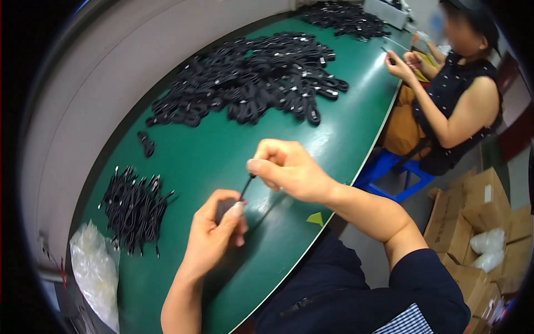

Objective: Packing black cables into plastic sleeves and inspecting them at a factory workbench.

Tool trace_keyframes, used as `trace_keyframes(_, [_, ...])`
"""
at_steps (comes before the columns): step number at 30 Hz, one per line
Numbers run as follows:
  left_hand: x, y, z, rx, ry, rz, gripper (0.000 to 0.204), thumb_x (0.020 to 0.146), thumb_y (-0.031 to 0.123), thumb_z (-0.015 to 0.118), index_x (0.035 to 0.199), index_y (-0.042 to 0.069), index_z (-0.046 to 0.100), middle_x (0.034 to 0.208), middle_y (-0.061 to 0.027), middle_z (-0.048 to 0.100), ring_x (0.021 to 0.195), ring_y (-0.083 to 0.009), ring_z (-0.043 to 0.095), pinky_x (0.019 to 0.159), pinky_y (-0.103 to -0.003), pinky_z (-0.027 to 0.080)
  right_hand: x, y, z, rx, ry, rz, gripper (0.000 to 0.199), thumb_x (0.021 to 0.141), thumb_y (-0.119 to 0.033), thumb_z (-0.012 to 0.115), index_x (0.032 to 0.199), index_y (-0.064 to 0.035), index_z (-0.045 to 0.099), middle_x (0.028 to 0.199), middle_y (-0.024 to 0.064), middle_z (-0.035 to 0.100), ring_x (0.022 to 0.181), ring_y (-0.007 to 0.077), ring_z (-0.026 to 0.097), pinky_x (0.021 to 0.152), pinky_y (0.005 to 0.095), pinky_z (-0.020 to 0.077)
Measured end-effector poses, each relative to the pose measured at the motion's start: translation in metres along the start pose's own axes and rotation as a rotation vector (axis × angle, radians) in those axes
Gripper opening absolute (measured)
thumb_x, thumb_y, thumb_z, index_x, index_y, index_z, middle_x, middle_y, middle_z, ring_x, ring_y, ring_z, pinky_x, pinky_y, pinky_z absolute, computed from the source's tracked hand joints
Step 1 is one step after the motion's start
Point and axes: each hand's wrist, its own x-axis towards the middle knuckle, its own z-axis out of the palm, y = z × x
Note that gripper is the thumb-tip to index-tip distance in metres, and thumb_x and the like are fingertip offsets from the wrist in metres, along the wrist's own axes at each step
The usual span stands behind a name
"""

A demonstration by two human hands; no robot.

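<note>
**Pinching a thin black cable over the green table**

Our left hand (214, 231) wraps a small dark piece (225, 207); our right hand (286, 167) pinches its thin cable (246, 185) near the table (222, 150) edge. We judge short, firm pinches best. Loose cables (133, 209) lie left, a big heap (256, 75) far.

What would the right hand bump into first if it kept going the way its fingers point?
The right hand points left and down, so it would probably first meet the left hand, which grips the thin black cable between them. Depth is hard to judge.
</note>
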Motion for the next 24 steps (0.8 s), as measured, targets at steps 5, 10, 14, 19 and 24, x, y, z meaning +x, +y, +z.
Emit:
trace_keyframes(5, [0.001, 0.01, 0.004, 0.044, -0.028, 0.016, 0.019, 0.094, 0.022, 0.053, 0.092, 0.004, 0.06, 0.065, 0.0013, 0.052, 0.053, -0.0038, 0.046, 0.05, -0.021, 0.038, -0.009, -0.003, 0.014, -0.008, -0.02, -0.008, 0.018, 0.092, -0.017, 0.059, 0.082, -0.0042, 0.051, 0.064, -0.0004, 0.054, 0.056, 0.0047, 0.05, 0.05, 0.0202, 0.0402])
trace_keyframes(10, [-0.003, 0.0, 0.003, 0.128, 0.028, 0.067, 0.021, 0.094, 0.019, 0.053, 0.086, 0.001, 0.06, 0.065, 0.003, 0.048, 0.06, -0.0035, 0.041, 0.055, -0.021, 0.035, -0.017, 0.005, 0.023, 0.005, -0.017, 0.017, 0.017, 0.092, -0.016, 0.059, 0.083, -0.0045, 0.05, 0.065, 0.001, 0.055, 0.057, 0.0057, 0.05, 0.051, 0.0205, 0.0409])
trace_keyframes(14, [-0.005, -0.006, -0.002, 0.107, 0.036, 0.074, 0.019, 0.094, 0.018, 0.053, 0.086, 0.001, 0.059, 0.067, 0.0027, 0.05, 0.062, -0.0065, 0.043, 0.057, -0.024, 0.039, -0.003, 0.019, 0.019, -0.016, -0.099, 0.082, 0.022, 0.094, -0.02, 0.056, 0.079, -0.0048, 0.049, 0.063, 0.0018, 0.055, 0.055, 0.0077, 0.051, 0.051, 0.0215, 0.0417])
trace_keyframes(19, [0.001, 0.02, -0.049, 1.055, 0.621, 0.483, 0.01, 0.087, 0.017, 0.06, 0.087, 0.008, 0.062, 0.075, -0.0099, 0.06, 0.064, -0.028, 0.06, 0.055, -0.036, 0.046, 0.086, 0.024, -0.009, -0.403, -0.102, 0.029, 0.027, 0.094, -0.028, 0.053, 0.081, -0.0043, 0.057, 0.07, 0.0059, 0.061, 0.06, 0.0121, 0.057, 0.055, 0.0263, 0.046])
trace_keyframes(24, [0.005, -0.014, -0.143, 1.523, 0.819, 0.181, 0.022, 0.089, 0.024, 0.058, 0.103, 0.007, 0.059, 0.088, -0.0115, 0.059, 0.086, -0.03, 0.058, 0.07, -0.041, 0.047, 0.172, 0.038, -0.048, -1.28, 0.463, -0.32, 0.03, 0.083, -0.032, 0.063, 0.095, -0.0049, 0.065, 0.093, 0.0143, 0.065, 0.09, 0.0332, 0.062, 0.079, 0.0431, 0.0492])
